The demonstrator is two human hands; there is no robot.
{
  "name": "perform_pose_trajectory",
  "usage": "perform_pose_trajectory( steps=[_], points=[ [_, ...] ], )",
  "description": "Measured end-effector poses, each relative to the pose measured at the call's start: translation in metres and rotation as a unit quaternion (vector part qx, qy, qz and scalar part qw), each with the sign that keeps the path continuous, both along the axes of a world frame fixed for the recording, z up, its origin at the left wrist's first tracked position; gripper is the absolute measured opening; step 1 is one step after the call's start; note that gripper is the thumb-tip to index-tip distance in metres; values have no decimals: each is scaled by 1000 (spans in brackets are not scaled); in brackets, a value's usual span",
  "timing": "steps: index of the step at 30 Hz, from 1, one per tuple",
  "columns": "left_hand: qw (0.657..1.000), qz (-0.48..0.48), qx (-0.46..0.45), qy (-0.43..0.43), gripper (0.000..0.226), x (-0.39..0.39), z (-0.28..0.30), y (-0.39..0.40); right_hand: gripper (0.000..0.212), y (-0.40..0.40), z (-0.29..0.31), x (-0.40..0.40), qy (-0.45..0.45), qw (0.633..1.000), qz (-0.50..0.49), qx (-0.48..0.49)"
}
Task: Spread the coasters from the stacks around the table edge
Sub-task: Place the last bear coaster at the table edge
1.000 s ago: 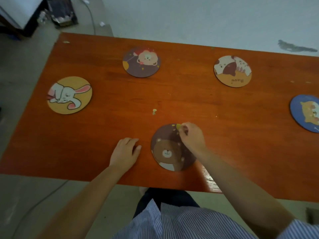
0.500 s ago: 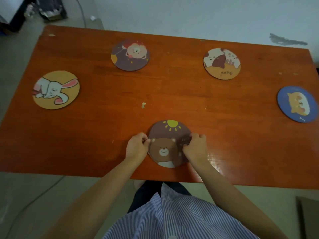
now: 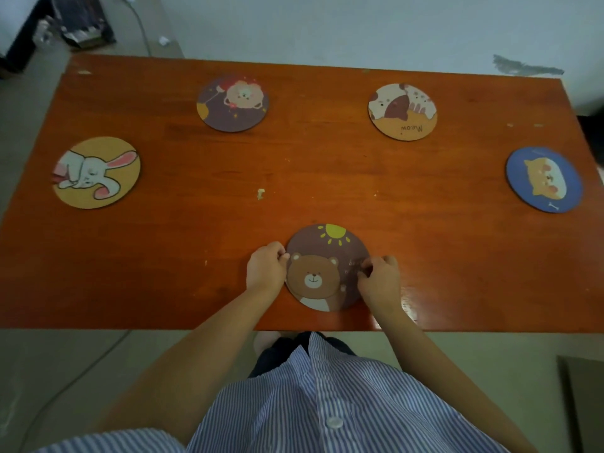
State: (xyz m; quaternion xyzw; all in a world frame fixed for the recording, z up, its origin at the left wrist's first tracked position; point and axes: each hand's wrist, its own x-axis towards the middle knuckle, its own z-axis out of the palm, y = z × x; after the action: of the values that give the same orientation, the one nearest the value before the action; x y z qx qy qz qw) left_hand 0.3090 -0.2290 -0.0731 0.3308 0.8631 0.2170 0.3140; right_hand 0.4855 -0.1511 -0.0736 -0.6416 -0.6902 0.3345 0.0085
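Note:
A round brown bear coaster (image 3: 323, 266) lies flat near the front edge of the orange-brown table (image 3: 294, 171). My left hand (image 3: 265, 269) pinches its left rim and my right hand (image 3: 379, 280) pinches its right rim. Four more coasters lie flat around the table: a yellow rabbit coaster (image 3: 96, 172) at the left, a purple lion coaster (image 3: 232, 103) at the back left, a cat coaster (image 3: 402, 111) at the back right, and a blue cat coaster (image 3: 544, 178) at the right.
A small pale chip (image 3: 260, 193) marks the table's middle. Beyond the far edge stands a pale wall. Dark clutter (image 3: 81, 24) sits on the floor at the back left, and a cable (image 3: 65, 387) runs across the floor at the front left.
My left hand has come from the table beside the bear coaster onto its left rim. My right hand moved from the coaster's top to its right rim, and the coaster was turned upright.

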Motion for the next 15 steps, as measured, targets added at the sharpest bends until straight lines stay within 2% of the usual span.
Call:
perform_pose_trajectory(
  steps=[10, 15],
  points=[
    [1000, 7, -10, 0, 15, 0, -9, -1, 20, -5, -7, 15, 1, 999, 54, 9],
    [1000, 5, -2, 10, 16, -1, -11, -3, 20, -9, -10, 13, 10, 998, 47, 36]
  ],
)
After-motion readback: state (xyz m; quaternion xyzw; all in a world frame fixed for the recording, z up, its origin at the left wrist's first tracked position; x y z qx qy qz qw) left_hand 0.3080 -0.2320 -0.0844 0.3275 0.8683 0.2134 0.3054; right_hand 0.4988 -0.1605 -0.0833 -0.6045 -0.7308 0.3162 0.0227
